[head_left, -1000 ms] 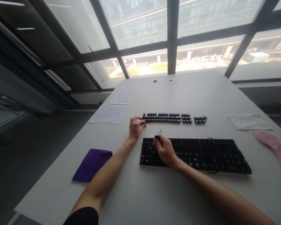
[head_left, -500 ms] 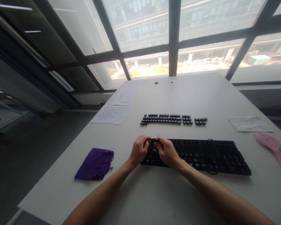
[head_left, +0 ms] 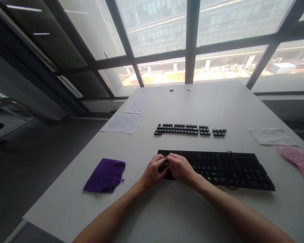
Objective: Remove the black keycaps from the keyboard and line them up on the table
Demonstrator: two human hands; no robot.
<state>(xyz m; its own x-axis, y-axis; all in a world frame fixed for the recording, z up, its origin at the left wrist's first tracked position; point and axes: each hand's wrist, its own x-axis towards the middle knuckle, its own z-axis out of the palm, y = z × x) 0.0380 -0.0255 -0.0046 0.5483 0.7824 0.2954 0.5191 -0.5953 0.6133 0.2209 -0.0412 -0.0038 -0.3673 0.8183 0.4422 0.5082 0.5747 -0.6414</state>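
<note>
A black keyboard [head_left: 218,168] lies before me, with many of its keycaps off. Over its left end, my left hand [head_left: 155,168] and my right hand [head_left: 181,167] meet at the fingertips. Both are closed. A small dark piece [head_left: 166,160] shows between them, apparently the black handle of the wire keycap puller that my right hand holds; its wire ends are hidden now. The pinched left fingers touch or nearly touch it, and what they grip is hidden. Beyond the keyboard, loose black keycaps [head_left: 177,130] stand in rows grouped like a keyboard layout.
A purple drawstring pouch [head_left: 105,175] lies to the left. Printed sheets [head_left: 124,123] run along the table's left edge. At the right are a white cloth or packet [head_left: 271,136] and a pink hairbrush [head_left: 294,158]. The white table [head_left: 152,216] reaches the windows.
Both hands have come down and together over the keyboard's left end. The puller's wire loops, visible above my right fingers before, are now out of sight. The view has shifted slightly.
</note>
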